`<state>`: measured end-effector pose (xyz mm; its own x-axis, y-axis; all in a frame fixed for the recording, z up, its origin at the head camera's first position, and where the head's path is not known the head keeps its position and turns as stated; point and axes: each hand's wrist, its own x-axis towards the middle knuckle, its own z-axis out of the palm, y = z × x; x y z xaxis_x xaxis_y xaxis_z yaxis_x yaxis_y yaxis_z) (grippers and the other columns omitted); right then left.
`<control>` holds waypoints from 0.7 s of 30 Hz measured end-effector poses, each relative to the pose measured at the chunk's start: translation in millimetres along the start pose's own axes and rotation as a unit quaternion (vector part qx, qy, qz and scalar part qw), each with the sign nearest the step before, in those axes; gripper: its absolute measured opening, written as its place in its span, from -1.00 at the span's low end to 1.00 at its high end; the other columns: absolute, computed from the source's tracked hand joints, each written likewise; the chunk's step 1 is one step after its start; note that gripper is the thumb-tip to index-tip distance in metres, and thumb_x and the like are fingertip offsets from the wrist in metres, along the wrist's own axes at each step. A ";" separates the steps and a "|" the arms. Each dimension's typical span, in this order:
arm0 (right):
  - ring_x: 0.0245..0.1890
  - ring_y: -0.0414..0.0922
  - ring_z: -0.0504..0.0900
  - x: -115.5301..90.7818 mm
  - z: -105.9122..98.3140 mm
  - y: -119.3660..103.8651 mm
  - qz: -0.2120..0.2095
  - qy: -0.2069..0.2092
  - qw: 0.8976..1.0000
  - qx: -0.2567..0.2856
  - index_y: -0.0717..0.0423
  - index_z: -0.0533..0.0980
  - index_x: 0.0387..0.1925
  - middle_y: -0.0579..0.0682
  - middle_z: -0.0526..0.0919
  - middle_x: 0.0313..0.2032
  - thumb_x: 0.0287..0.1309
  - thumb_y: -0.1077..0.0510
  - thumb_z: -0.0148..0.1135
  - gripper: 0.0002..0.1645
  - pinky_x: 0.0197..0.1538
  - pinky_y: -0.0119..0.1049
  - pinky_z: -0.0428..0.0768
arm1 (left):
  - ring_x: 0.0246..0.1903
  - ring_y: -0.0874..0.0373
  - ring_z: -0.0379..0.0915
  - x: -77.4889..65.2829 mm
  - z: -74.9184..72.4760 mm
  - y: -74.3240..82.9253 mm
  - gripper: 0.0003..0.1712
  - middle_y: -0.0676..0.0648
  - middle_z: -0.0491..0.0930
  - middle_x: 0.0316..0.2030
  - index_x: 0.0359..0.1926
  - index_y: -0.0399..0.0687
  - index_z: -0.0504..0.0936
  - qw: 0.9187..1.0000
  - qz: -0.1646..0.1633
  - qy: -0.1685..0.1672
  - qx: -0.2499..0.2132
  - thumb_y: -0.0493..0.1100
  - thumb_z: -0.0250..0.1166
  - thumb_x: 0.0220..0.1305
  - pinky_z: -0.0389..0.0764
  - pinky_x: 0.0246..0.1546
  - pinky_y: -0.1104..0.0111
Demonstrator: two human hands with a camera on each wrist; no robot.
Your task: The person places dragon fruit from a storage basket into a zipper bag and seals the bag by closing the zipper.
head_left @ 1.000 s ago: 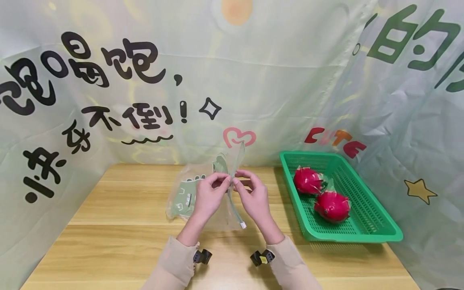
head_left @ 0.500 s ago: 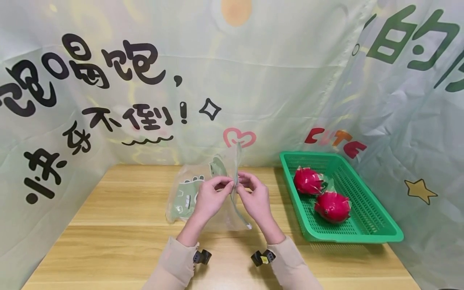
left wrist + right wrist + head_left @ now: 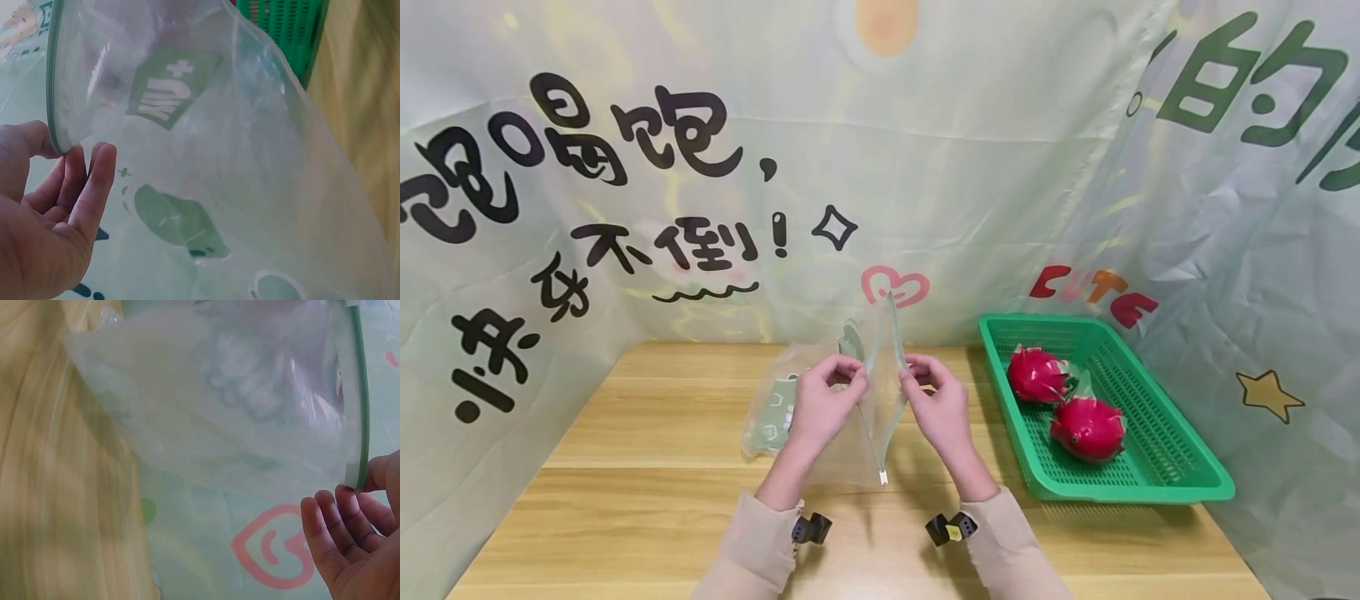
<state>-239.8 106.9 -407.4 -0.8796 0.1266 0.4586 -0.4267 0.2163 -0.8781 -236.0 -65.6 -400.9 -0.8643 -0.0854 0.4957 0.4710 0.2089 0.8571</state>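
A clear zip bag [image 3: 848, 457] with green printing stands out from the table between my two hands. Its green-edged mouth gapes, and the white slider [image 3: 883, 477] sits at the near end. My left hand [image 3: 829, 400] pinches the left lip between thumb and fingers; in the left wrist view, green printed patches [image 3: 178, 225] show on the film. On the opposite lip, my right hand [image 3: 937, 404] pinches the edge strip [image 3: 362, 394]. Toward the left lies a pale green printed section [image 3: 775, 417], partly hidden by my left hand; whether it belongs to the same bag I cannot tell.
To the right, a green plastic basket [image 3: 1180, 425] holds two red dragon fruits [image 3: 1088, 427]. The wooden table [image 3: 625, 483] is bounded at the back and sides by a printed cloth backdrop [image 3: 1000, 167].
My hands were close together at the zip strip; they have moved apart, left and right. The bag's mouth, pressed together before, now gapes, and its slider end has swung left.
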 end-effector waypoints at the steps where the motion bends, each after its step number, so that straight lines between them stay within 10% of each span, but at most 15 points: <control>1: -0.37 -0.16 0.64 0.9 -1.4 0.7 -0.003 0.004 1.000 -0.001 0.29 0.69 -0.03 0.16 0.69 -0.34 0.28 0.38 0.33 -0.77 -0.38 -0.50 0.64 | -0.45 0.18 0.61 0.5 -2.4 1.0 -0.95 -0.05 0.69 -0.47 -0.29 -0.25 0.74 1.000 0.000 0.005 0.001 -0.35 0.38 0.21 0.64 -0.38 0.47; 21: -0.43 -0.16 0.62 18.6 -35.7 16.9 -0.020 0.042 0.993 -0.109 0.22 0.74 -0.18 0.07 0.69 -0.46 0.21 0.33 0.36 -0.85 -0.35 -0.57 0.59 | -0.41 0.32 0.61 17.2 -75.0 6.3 -0.93 -0.15 0.71 -0.44 -0.29 -0.24 0.79 0.992 0.024 0.092 0.078 -0.41 0.42 0.20 0.61 -0.43 0.65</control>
<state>-255.9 147.5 -408.8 -0.8383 0.1926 0.5100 -0.3965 0.4268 -0.8128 -234.7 -138.8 -376.5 -0.7875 -0.2459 0.5651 0.4654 0.3640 0.8068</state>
